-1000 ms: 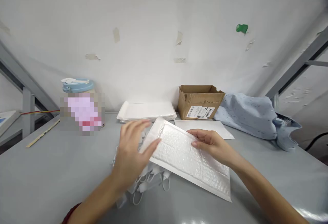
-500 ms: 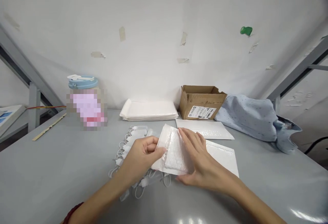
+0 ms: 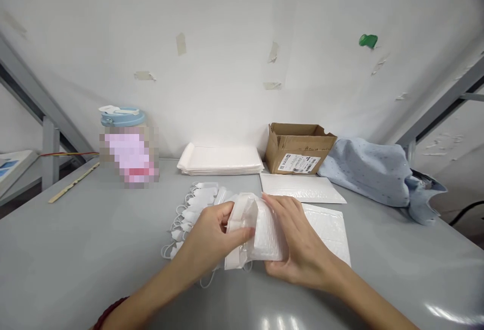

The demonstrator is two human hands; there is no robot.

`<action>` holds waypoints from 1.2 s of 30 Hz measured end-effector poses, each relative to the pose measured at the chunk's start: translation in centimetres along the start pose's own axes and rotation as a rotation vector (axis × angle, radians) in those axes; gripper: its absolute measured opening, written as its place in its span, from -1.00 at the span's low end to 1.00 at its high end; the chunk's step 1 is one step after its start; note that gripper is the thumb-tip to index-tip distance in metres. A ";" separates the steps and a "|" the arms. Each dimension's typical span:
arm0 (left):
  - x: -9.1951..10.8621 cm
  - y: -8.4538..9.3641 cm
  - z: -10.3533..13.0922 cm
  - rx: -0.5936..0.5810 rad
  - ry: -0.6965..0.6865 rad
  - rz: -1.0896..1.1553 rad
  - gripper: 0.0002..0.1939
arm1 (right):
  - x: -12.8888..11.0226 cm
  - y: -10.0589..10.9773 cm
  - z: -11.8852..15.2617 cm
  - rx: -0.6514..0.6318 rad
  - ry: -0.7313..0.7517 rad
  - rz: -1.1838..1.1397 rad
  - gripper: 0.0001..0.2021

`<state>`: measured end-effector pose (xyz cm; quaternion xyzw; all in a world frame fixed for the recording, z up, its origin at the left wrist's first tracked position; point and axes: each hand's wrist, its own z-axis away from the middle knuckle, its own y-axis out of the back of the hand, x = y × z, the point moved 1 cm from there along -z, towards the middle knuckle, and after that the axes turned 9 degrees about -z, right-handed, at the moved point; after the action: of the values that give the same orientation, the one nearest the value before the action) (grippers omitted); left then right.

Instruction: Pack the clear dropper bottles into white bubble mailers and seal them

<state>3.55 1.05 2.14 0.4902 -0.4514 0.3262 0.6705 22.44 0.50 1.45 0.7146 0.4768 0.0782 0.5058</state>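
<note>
Both hands hold one white bubble mailer (image 3: 269, 234) above the grey table. My left hand (image 3: 217, 234) grips its flap end, the thumb pushed in at the mouth and the fingers behind. With fingers along the top edge and thumb below, my right hand (image 3: 298, 239) clasps the body of the mailer. The mouth gapes a little; what is inside, if anything, I cannot make out. Under and left of the mailer lie several small clear-white bottles with loop straps (image 3: 196, 201), partly covered by my left hand. Another flat mailer (image 3: 328, 232) lies behind my right hand.
A stack of white mailers (image 3: 221, 160) lies by the wall, with a single mailer (image 3: 302, 189) in front of an open cardboard box (image 3: 300, 148). Light blue cloth (image 3: 370, 174) sits at right, a blue-lidded container (image 3: 123, 117) at left, near a thin strip (image 3: 73, 183).
The mailer's mouth has been spread, and its flap now folds back toward my left hand. My left thumb has moved right, into the opening. The right hand keeps its hold.
</note>
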 end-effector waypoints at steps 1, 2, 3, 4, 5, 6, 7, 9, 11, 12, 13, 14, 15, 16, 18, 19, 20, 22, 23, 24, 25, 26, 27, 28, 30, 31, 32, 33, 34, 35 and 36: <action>0.0 -0.1 0.0 0.036 0.000 -0.064 -0.88 | 0.1 -0.1 0.0 0.009 0.007 0.010 -0.11; 0.1 -0.1 0.0 0.078 -0.001 -0.125 -0.89 | 0.2 -0.1 0.0 0.022 0.012 0.023 -0.12; 0.1 -0.1 0.1 0.119 -0.007 -0.183 -0.89 | 0.3 -0.1 0.1 0.036 0.015 0.037 -0.14; 0.1 -0.1 0.0 0.157 -0.016 -0.230 -0.90 | 0.4 -0.1 0.1 0.045 0.017 0.051 -0.15; 0.2 0.0 0.0 0.187 -0.020 -0.271 -0.90 | 0.5 -0.1 0.1 0.052 0.016 0.061 -0.17; 0.2 0.1 0.0 0.212 -0.017 -0.308 -0.90 | 0.6 0.0 0.2 0.059 0.017 0.065 -0.18; 0.2 0.2 -0.1 0.237 -0.009 -0.345 -0.89 | 0.7 0.1 0.2 0.068 0.022 0.064 -0.19; 0.1 0.5 -0.2 0.275 0.005 -0.403 -0.88 | 0.8 0.3 0.3 0.093 0.037 0.055 -0.21; 0.1 0.7 -0.2 0.282 0.001 -0.399 -0.88 | 0.9 0.5 0.3 0.111 0.039 0.051 -0.23; 0.0 0.7 -0.3 0.270 -0.008 -0.370 -0.88 | 1.0 0.5 0.3 0.106 0.037 0.056 -0.24; 0.0 0.7 -0.3 0.251 -0.016 -0.332 -0.88 | 1.1 0.4 0.3 0.093 0.033 0.067 -0.24; 0.0 0.7 -0.3 0.230 -0.021 -0.294 -0.88 | 1.1 0.3 0.3 0.074 0.031 0.081 -0.24; 0.0 0.6 -0.3 0.212 -0.024 -0.263 -0.87 | 1.1 0.1 0.3 0.054 0.030 0.099 -0.23; 0.0 0.6 -0.3 0.195 -0.028 -0.241 -0.86 | 1.2 0.0 0.3 0.037 0.031 0.117 -0.23; 0.0 0.7 -0.3 0.171 -0.046 -0.229 -0.82 | 1.2 -0.2 0.3 0.020 0.043 0.145 -0.24; 0.1 0.9 -0.2 0.167 -0.065 -0.235 -0.78 | 1.2 -0.2 0.3 0.020 0.047 0.151 -0.24; 0.2 1.2 -0.2 0.166 -0.091 -0.244 -0.75 | 1.2 -0.2 0.4 0.024 0.042 0.151 -0.25; 0.4 2.5 -0.1 0.205 -0.130 -0.273 -0.68 | 1.5 0.3 0.4 0.033 -0.008 0.133 -0.25; 0.5 3.3 -0.1 0.246 -0.136 -0.297 -0.66 | 1.8 0.6 0.4 0.035 -0.052 0.119 -0.26; 0.5 4.2 -0.1 0.290 -0.134 -0.329 -0.66 | 2.1 0.9 0.5 0.033 -0.100 0.105 -0.26; 0.5 5.2 -0.1 0.317 -0.127 -0.371 -0.68 | 2.4 1.2 0.5 0.031 -0.140 0.097 -0.27; 0.4 6.1 -0.1 0.317 -0.121 -0.422 -0.71 | 2.8 1.4 0.5 0.024 -0.172 0.095 -0.29; 0.2 6.9 -0.1 0.285 -0.118 -0.481 -0.75 | 3.2 1.6 0.6 0.017 -0.194 0.100 -0.30; 0.0 7.6 -0.1 0.228 -0.120 -0.538 -0.78 | 3.5 1.7 0.6 0.009 -0.209 0.108 -0.31; -0.5 8.6 -0.1 0.095 -0.117 -0.637 -0.82 | 4.1 1.7 0.6 -0.014 -0.228 0.125 -0.32; -0.7 8.9 0.0 0.038 -0.118 -0.674 -0.84 | 4.3 1.7 0.6 -0.028 -0.234 0.131 -0.33; -0.9 9.0 0.1 -0.011 -0.123 -0.702 -0.86 | 4.4 1.6 0.6 -0.043 -0.240 0.134 -0.34; -1.0 9.0 0.3 -0.055 -0.134 -0.724 -0.88 | 4.5 1.5 0.6 -0.056 -0.243 0.134 -0.34; -1.1 8.9 0.5 -0.093 -0.151 -0.744 -0.89 | 4.5 1.4 0.6 -0.066 -0.245 0.133 -0.33; -1.1 8.7 0.7 -0.125 -0.169 -0.761 -0.89 | 4.5 1.3 0.6 -0.075 -0.245 0.129 -0.33; -1.1 8.5 0.9 -0.152 -0.184 -0.779 -0.85 | 4.4 1.3 0.5 -0.080 -0.244 0.127 -0.33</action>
<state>-4.56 2.83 4.28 0.6007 -0.3129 -0.0320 0.7350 25.86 3.49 0.57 0.7267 0.3623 0.0415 0.5822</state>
